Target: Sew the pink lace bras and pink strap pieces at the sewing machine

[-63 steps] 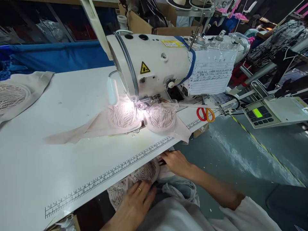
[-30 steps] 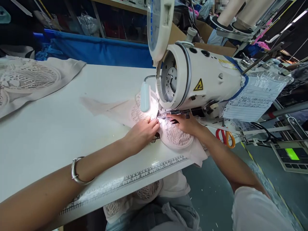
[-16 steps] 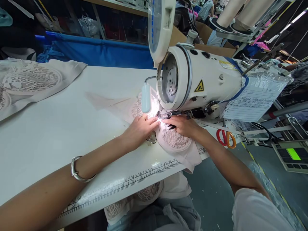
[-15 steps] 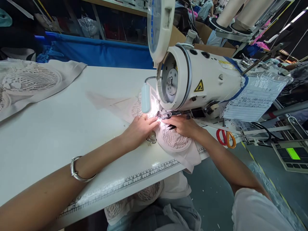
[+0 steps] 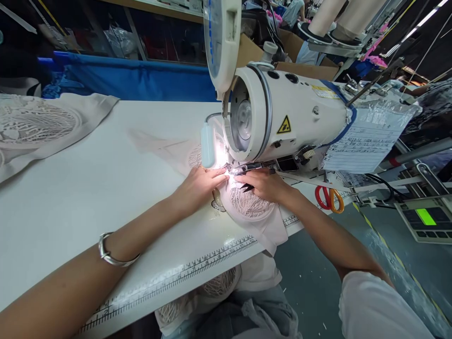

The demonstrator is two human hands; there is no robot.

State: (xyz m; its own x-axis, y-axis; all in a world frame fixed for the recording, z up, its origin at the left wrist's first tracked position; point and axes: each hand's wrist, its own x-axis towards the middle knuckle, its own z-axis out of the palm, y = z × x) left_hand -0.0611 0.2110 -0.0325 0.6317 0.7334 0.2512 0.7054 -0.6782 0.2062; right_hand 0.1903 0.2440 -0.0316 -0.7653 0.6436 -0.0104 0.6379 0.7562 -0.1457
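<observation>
Left hand (image 5: 197, 189) on the bra (image 5: 251, 204), can't tell if pinching; right hand (image 5: 266, 184) gripping snips (image 5: 247, 187). I'd keep the bra flat between them.

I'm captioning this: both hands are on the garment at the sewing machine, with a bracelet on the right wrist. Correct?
No, the bracelet is on the left wrist, the head view shows. The left hand and right hand are on the garment at the machine.

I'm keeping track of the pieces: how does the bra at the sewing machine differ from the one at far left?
The machine bra has the left hand and right hand on it; the far-left bra lies untouched. The machine bra is brightly lit and pinkish, the far-left bra greyer. Both look lacy.
</observation>
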